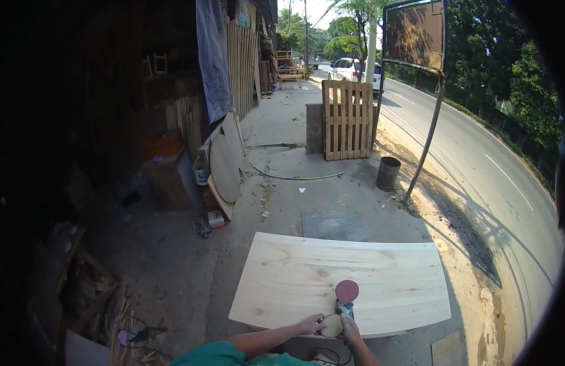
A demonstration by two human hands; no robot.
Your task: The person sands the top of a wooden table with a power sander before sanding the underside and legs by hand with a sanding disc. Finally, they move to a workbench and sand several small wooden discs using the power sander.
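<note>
A pale wooden panel (282, 268) lies flat in front of me. On it rests a sander (345, 308), its round maroon pad (347, 291) facing up and away from me. Over the panel's near edge, a round tan sanding disc (332, 326) is held between my hands. My left hand (310, 325) pinches the disc's left edge. Closed at its right edge, my right hand (350, 330) overlaps the near end of the sander in this view.
A grey board (334, 226) lies on the ground beyond the panel. Farther ahead stand a wooden pallet (347, 121), a rusty metal bucket (388, 174) and a sign frame (439, 91) beside the road. Round boards (226, 168) lean at left. A cord (337, 355) hangs near me.
</note>
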